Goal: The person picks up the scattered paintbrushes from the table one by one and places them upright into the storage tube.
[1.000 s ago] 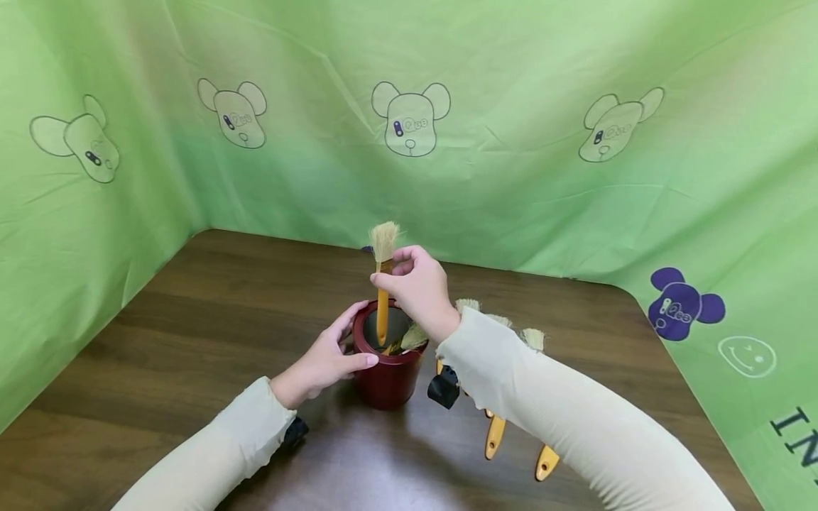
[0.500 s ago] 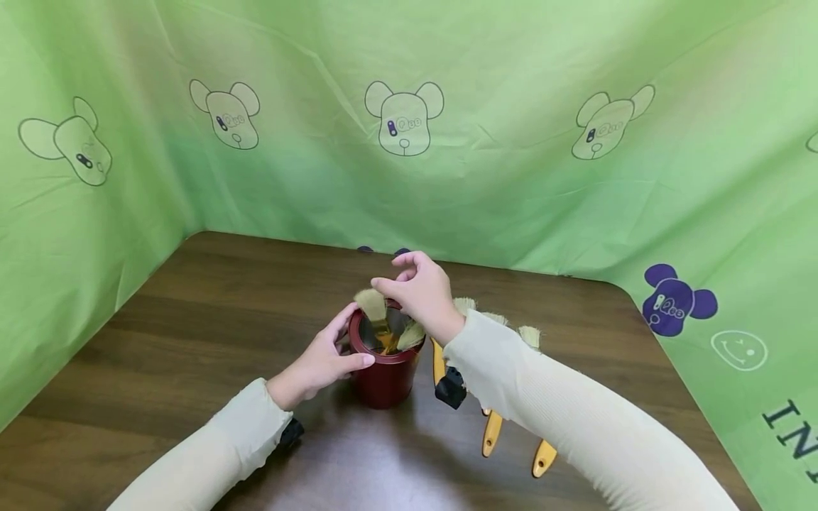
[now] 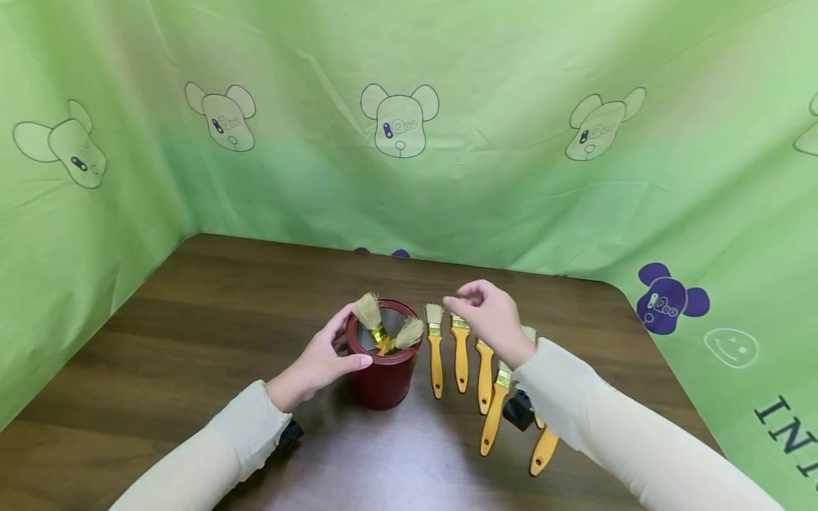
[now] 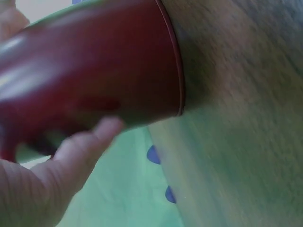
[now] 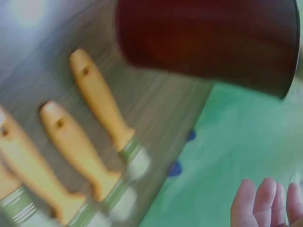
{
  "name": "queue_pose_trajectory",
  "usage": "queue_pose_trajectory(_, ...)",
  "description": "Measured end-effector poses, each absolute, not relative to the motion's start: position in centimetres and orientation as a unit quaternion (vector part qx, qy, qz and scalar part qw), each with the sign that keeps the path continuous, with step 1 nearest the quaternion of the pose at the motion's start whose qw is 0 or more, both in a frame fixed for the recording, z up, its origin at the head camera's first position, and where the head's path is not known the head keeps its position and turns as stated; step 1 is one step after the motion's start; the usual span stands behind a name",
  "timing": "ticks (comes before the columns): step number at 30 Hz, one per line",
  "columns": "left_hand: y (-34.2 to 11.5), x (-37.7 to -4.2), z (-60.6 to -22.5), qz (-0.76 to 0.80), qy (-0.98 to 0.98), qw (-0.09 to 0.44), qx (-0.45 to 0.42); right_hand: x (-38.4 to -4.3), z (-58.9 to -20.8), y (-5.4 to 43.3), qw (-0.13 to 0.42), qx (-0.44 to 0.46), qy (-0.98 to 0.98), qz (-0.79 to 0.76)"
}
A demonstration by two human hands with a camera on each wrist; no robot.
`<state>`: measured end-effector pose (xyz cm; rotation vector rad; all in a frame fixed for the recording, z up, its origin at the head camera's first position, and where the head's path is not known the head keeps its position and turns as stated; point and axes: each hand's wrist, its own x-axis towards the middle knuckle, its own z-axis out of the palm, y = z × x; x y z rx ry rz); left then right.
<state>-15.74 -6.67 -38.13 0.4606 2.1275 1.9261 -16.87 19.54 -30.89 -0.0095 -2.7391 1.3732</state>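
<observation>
My left hand [image 3: 319, 365] grips the left side of a dark red round pot [image 3: 382, 387], its thumb near the front rim. Inside the pot stand two paintbrushes, bristles up: one brush [image 3: 367, 311] leans left, the other brush [image 3: 410, 332] leans right. In the left wrist view the fingers curve about the pot wall [image 4: 104, 61]. My right hand [image 3: 488, 316] hovers above a row of paintbrushes, its fingers loosely bent and nothing between them. The nearest brush below it [image 3: 461, 358] is partly covered at the bristles.
Several yellow-handled paintbrushes lie right of the pot, among them a leftmost brush [image 3: 436, 355] and a lower brush [image 3: 491, 426]; the right forearm hides parts of others. A green printed cloth [image 3: 287, 191] hangs round the wooden table [image 3: 211, 312].
My right hand let go of a paintbrush, which dropped into the pot and leans left. The hand then moved right over the lying brushes. My left hand stays on the pot.
</observation>
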Motion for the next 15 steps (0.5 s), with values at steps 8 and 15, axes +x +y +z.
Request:
queue_pose_trajectory(8,-6.9,-16.5,-38.3,0.633,0.742,0.111,0.190,-15.4,-32.0,25.8,-0.004,-0.002,-0.917,0.398)
queue_pose_trajectory(15,-7.4,-18.1,-38.3,0.561,0.772,0.092,0.284,-14.3,-33.5,29.8,-0.047,-0.038,-0.903,0.425)
